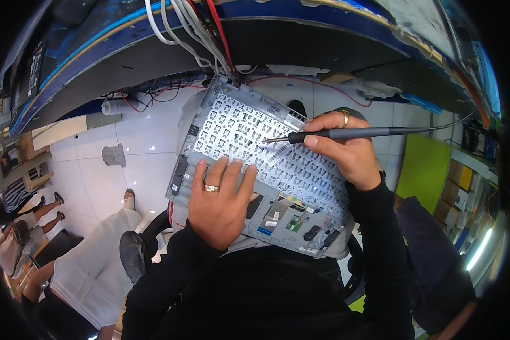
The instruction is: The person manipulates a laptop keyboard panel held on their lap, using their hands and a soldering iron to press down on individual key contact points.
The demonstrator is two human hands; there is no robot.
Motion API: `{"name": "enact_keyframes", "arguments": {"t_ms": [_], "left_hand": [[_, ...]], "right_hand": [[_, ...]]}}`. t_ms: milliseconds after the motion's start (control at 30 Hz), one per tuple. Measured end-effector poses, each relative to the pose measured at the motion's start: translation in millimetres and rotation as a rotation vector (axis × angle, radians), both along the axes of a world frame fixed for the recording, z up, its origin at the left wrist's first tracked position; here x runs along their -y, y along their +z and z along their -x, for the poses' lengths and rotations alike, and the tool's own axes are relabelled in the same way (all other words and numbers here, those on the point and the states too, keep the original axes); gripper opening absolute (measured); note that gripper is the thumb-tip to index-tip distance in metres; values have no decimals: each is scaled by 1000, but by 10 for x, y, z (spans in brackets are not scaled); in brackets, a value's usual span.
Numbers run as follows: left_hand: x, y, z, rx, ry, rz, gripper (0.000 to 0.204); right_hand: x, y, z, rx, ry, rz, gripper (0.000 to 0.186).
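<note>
A grey laptop palmrest cover (265,218) lies inner side up across my lap, tilted down to the right. Set into it is the silvery back of a keyboard (224,133), full of small dark cut-outs and carrying a barcode label. My left hand (221,198) rests flat on its lower left part, fingers stretched out and a ring on one. In my right hand (348,150) is a soldering iron (362,132), held like a pen. Its thin metal tip points left, at the middle of the keyboard back; whether it touches cannot be told.
A dark workbench edge (300,39) runs across the top, with white and red cables (198,34) hanging down behind the cover. The iron's cord leads off right. A green panel (419,170) stands at right. People in pale clothes (90,266) are at lower left over the tiled floor.
</note>
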State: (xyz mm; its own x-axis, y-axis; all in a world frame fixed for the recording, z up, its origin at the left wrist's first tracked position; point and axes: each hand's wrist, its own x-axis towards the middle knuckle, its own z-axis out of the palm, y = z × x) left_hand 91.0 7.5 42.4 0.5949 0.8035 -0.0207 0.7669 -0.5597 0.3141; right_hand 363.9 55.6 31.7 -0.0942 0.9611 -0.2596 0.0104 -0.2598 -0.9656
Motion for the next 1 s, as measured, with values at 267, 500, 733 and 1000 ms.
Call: {"name": "enact_keyframes", "arguments": {"t_ms": [267, 500, 733, 1000], "left_hand": [[-33, -5, -40, -47, 10, -3, 53], [23, -81, -60, -49, 44, -64, 54], [59, -121, -54, -67, 60, -93, 54], [93, -136, -47, -46, 83, -77, 54]], "right_hand": [[9, -27, 9, -16, 8, -14, 18], [3, 9, 16, 15, 44, -1, 18], [12, -24, 83, 119, 102, -114, 18], [10, -85, 134, 204, 192, -268, 18]]}}
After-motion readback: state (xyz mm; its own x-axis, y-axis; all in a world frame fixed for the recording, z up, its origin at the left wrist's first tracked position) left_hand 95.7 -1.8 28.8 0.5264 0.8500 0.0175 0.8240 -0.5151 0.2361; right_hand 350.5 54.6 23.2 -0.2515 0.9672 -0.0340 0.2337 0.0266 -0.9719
